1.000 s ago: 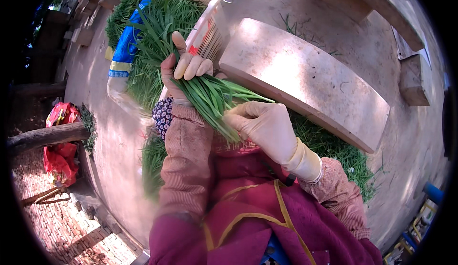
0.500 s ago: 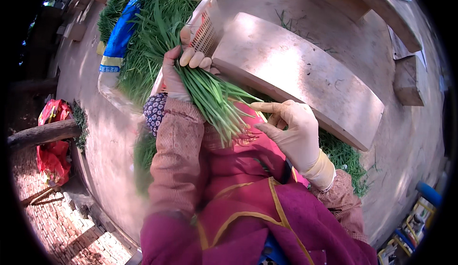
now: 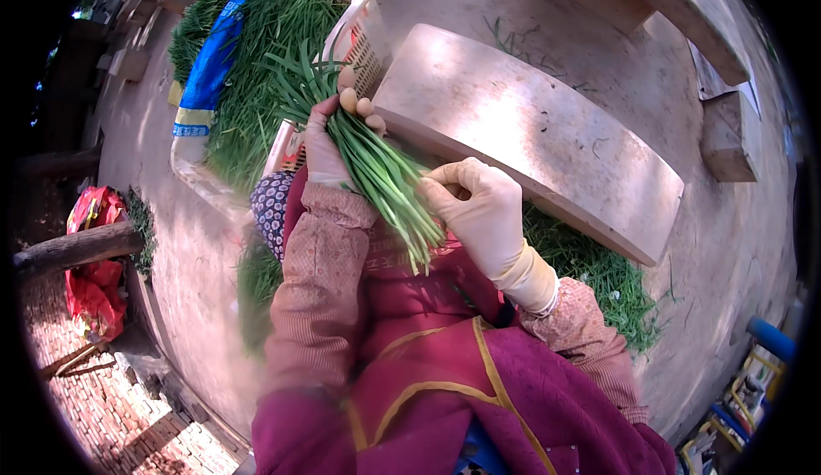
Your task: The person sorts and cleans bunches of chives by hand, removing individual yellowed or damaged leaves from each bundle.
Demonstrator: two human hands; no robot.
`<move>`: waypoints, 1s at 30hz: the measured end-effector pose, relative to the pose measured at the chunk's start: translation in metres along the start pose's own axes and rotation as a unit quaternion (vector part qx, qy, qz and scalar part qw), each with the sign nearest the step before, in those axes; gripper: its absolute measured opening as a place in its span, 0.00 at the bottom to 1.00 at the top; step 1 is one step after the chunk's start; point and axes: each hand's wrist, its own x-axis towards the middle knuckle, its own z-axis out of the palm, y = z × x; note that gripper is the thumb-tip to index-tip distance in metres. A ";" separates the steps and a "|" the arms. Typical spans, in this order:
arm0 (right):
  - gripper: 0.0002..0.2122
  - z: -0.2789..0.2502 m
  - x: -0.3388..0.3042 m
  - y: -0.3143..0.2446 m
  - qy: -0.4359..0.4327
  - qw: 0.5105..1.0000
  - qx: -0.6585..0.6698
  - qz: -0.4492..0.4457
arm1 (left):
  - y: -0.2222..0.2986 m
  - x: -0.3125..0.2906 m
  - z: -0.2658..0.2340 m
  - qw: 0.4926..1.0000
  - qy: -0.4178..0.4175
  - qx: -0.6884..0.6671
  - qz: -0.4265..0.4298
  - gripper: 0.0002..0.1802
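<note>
My left hand (image 3: pixel 327 152), in a pale thin glove, is closed round a bunch of green chives (image 3: pixel 376 171). The leafy tips fan out to the upper left over the crate, and the paler stalk ends slant down to the right above my lap. At the right edge of the bunch my right hand (image 3: pixel 487 214), gloved as well, pinches with thumb and forefinger at the stalks; how many it grips is too small to tell. More long green chives (image 3: pixel 278 26) fill a pale plastic crate (image 3: pixel 366 35) at the upper left.
A long pale stone slab (image 3: pixel 522 124) lies close beyond my right hand. Loose chives (image 3: pixel 611 291) are heaped along its near side. Blue sheeting (image 3: pixel 214 56) lines the crate. Red bags (image 3: pixel 96 278) and a log (image 3: pixel 77 248) are at the far left.
My right hand has moved left and slightly up, from just off the bunch to its edge, and its thumb and forefinger have closed there. My left hand still holds the chives.
</note>
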 end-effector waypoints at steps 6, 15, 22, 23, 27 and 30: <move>0.03 -0.031 -0.021 0.017 0.005 0.998 -0.067 -0.009 | -0.008 0.000 0.002 1.000 0.014 0.003 0.003 0.17; 0.08 -0.072 -0.025 0.015 -0.041 0.923 0.260 0.282 | 0.006 -0.011 -0.003 0.999 0.028 -0.025 0.018 0.20; 0.13 -0.151 -0.056 0.112 0.003 0.932 0.195 0.305 | 0.045 -0.017 -0.022 0.973 -0.190 -0.119 -0.052 0.22; 0.14 -0.156 -0.062 0.116 -0.017 0.950 0.022 0.310 | 0.044 -0.019 -0.019 0.969 -0.195 -0.141 -0.052 0.23; 0.14 -0.135 -0.054 0.080 -0.004 0.982 0.012 0.190 | 0.042 -0.020 -0.025 0.978 -0.184 -0.098 -0.022 0.20; 0.14 -0.116 -0.032 0.011 -0.186 0.922 0.170 0.293 | 0.034 -0.014 -0.026 0.974 -0.190 -0.110 -0.050 0.21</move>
